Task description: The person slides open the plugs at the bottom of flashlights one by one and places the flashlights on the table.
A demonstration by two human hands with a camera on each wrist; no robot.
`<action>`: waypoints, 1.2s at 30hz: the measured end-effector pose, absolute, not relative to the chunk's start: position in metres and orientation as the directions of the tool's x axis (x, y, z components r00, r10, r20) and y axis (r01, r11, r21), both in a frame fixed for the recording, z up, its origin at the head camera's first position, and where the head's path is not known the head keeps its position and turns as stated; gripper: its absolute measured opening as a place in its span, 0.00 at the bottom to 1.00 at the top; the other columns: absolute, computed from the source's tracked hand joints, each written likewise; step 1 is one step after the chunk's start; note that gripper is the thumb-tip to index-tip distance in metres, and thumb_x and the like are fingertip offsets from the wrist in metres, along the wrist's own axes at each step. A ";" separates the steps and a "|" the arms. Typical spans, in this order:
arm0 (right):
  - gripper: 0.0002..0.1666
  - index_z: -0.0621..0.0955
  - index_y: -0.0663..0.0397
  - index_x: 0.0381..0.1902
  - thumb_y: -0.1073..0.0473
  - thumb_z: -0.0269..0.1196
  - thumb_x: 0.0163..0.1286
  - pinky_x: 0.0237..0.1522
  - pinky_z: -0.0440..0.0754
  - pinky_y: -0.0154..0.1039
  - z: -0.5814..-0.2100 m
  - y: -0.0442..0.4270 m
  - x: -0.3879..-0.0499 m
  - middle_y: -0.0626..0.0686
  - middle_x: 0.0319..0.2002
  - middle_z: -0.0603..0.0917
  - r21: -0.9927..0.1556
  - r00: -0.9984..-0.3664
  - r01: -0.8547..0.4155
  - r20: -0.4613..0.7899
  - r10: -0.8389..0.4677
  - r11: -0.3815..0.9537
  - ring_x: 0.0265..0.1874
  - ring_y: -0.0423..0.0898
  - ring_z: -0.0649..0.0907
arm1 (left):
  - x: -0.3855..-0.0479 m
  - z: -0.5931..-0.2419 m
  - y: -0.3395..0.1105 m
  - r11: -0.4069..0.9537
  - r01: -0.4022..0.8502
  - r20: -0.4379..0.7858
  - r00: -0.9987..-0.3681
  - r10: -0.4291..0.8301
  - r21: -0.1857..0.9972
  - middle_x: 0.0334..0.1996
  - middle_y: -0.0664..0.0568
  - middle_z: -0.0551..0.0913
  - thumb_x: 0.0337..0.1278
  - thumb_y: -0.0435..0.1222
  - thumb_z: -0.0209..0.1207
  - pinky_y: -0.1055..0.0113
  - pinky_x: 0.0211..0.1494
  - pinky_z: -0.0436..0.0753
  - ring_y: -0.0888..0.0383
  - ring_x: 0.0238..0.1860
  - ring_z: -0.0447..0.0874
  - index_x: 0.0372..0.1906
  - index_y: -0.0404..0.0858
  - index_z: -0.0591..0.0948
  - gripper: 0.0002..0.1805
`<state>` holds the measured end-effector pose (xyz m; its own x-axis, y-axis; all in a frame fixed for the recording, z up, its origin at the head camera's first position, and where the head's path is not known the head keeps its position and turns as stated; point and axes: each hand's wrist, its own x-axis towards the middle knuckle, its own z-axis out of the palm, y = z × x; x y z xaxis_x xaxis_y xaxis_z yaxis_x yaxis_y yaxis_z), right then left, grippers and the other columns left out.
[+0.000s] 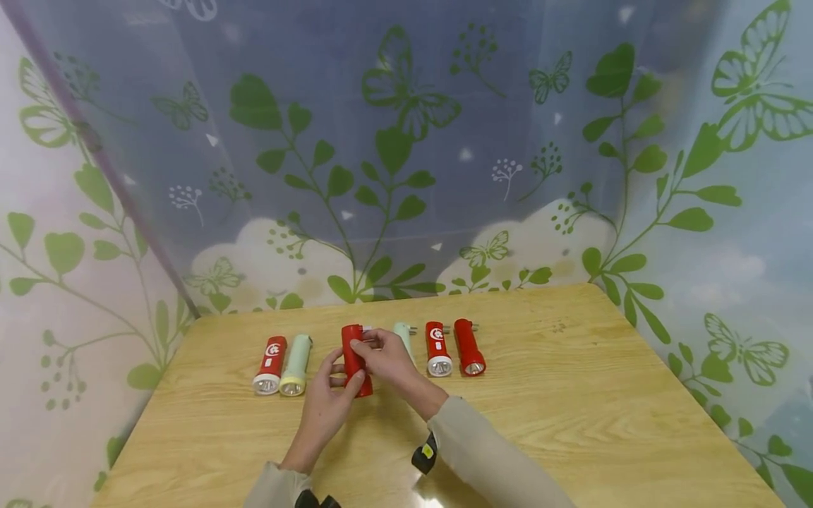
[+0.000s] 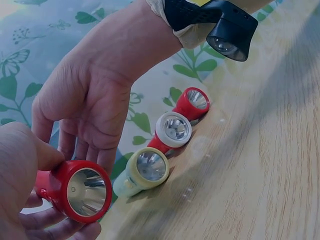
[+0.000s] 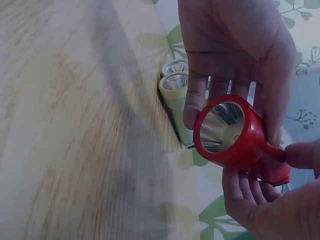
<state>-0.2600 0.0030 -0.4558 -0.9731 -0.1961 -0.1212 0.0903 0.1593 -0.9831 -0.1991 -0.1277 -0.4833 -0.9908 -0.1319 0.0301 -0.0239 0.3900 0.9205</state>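
Note:
Both hands hold a red flashlight [image 1: 351,361] above the table's middle. Its round reflector [image 2: 90,191] faces the person. My left hand [image 1: 326,408] grips the lower part near the head, thumb in front and fingers around the far side. At the upper end, my right hand [image 1: 392,361] pinches the body, its thumb lying on the front. A small pale piece shows at the flashlight's top, beside the right fingers. Just behind the right hand lies a pale green flashlight [image 1: 404,334], partly hidden by that hand in the head view.
On the wooden table [image 1: 571,423], a red flashlight with white head [image 1: 274,355] and a pale green one [image 1: 297,358] lie at left. Another white-headed red one [image 1: 436,342] and an all-red one [image 1: 468,346] lie at right. Patterned curtains [image 1: 406,212] border the table.

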 end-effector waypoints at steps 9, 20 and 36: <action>0.20 0.80 0.63 0.55 0.54 0.64 0.73 0.44 0.88 0.41 -0.460 0.002 -0.265 0.59 0.46 0.85 -0.983 -0.964 0.136 -0.160 -0.212 0.121 0.40 0.46 0.85 | -0.204 -0.488 -0.129 0.394 -0.028 0.030 -0.990 -0.141 0.919 0.54 0.40 0.83 0.67 0.41 0.64 0.60 0.48 0.88 0.49 0.50 0.84 0.73 0.41 0.68 0.33; 0.20 0.80 0.64 0.57 0.56 0.62 0.74 0.46 0.89 0.41 -0.461 0.003 -0.271 0.60 0.48 0.85 -0.982 -0.961 0.152 -0.174 -0.214 0.111 0.41 0.46 0.86 | -0.212 -0.489 -0.129 0.407 -0.029 0.037 -0.987 -0.154 0.913 0.56 0.39 0.85 0.67 0.43 0.64 0.58 0.51 0.88 0.47 0.53 0.85 0.71 0.40 0.70 0.31; 0.27 0.76 0.65 0.63 0.57 0.64 0.71 0.50 0.87 0.42 -0.457 0.005 -0.277 0.60 0.51 0.85 -0.964 -0.956 0.211 -0.239 -0.171 0.164 0.45 0.48 0.86 | -0.221 -0.489 -0.126 0.427 -0.012 0.065 -0.984 -0.164 0.904 0.53 0.35 0.86 0.67 0.42 0.63 0.58 0.48 0.89 0.44 0.51 0.87 0.67 0.35 0.74 0.28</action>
<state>-0.2766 0.0047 -0.4571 -0.9559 -0.1710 -0.2388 0.2114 0.1640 -0.9636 -0.2214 -0.1260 -0.4892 -0.9842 -0.1644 0.0651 -0.0116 0.4273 0.9040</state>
